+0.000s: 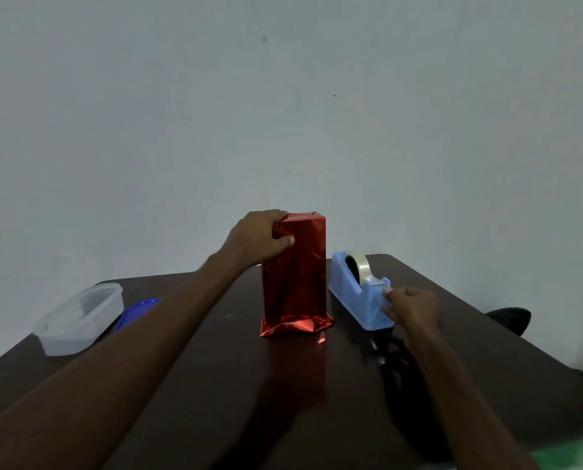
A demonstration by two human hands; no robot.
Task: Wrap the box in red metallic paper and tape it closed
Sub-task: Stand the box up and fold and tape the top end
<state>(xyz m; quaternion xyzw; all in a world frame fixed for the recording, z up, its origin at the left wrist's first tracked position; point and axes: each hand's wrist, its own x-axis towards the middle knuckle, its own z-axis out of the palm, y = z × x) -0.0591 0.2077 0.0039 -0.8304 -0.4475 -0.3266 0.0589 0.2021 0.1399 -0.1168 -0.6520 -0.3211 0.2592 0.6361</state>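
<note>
**One wrapped box, one tape dispenser, two hands**

One tall box in red metallic paper [295, 276] stands upright mid-tabletop on the dark wooden table [249, 385]; the left hand [261, 237] grips its top corner. The right hand [410, 308], fingers curled, seemingly pinches tape at the one light-blue plastic tape dispenser [359, 293]. Near the left edge: one clear plastic container [79, 318], one blue lid [137, 312]. No writing is legible.
</note>
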